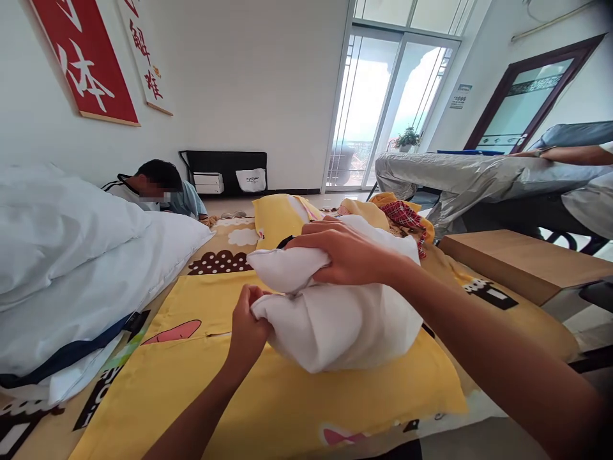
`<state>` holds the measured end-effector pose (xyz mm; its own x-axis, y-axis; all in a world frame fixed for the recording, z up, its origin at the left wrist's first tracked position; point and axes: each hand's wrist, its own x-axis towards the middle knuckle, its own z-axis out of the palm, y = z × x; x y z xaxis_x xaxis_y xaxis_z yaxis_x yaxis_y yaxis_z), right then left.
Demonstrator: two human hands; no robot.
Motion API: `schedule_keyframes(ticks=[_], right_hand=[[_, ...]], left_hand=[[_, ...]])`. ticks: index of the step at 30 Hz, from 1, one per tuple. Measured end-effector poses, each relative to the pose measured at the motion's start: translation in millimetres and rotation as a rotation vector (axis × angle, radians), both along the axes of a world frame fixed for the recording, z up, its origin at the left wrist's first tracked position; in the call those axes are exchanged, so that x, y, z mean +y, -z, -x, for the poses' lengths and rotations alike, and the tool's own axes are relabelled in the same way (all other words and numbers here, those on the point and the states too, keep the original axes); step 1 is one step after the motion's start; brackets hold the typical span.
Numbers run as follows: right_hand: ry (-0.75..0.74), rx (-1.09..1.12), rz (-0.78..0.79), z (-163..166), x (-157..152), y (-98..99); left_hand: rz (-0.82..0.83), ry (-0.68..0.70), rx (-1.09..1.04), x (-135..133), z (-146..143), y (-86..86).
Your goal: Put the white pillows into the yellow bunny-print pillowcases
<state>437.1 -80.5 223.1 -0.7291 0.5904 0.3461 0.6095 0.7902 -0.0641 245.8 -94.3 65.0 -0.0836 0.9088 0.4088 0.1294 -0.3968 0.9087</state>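
A white pillow (345, 322) lies bunched on a yellow cartoon-print cover (268, 402) spread over the bed. My left hand (246, 326) is closed on the pillow's near left corner. My right hand (345, 252) reaches across from the right, fingers wrapped over the pillow's top fold. Both arms come in from the bottom of the view.
White pillows and a duvet (71, 268) are piled at the left. Behind them a person (153, 185) sits low by the wall. A red plaid cloth (405, 217) lies further back. A wooden board (522, 259) is at the right, with another person's arm (569, 153) above grey bedding (460, 176).
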Motion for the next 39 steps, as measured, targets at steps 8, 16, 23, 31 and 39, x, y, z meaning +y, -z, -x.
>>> schedule_keyframes(ticks=[8, 16, 23, 31, 39], right_hand=[[-0.045, 0.083, 0.088, 16, 13, 17.3], [0.18, -0.02, 0.187, 33, 29, 21.8], [0.283, 0.481, 0.152, -16, 43, -4.7], [0.323, 0.275, -0.118, 4, -23, -9.0], [0.311, 0.304, -0.25, 20, -43, -6.8]], left_hand=[[-0.267, -0.155, -0.518, 6, -24, 10.3], [0.033, 0.05, -0.338, 4, -13, 4.5], [0.155, 0.52, 0.255, -23, 43, 14.0], [0.089, 0.136, 0.607, -45, 35, -28.5], [0.218, 0.463, 0.16, -45, 12, -17.4]])
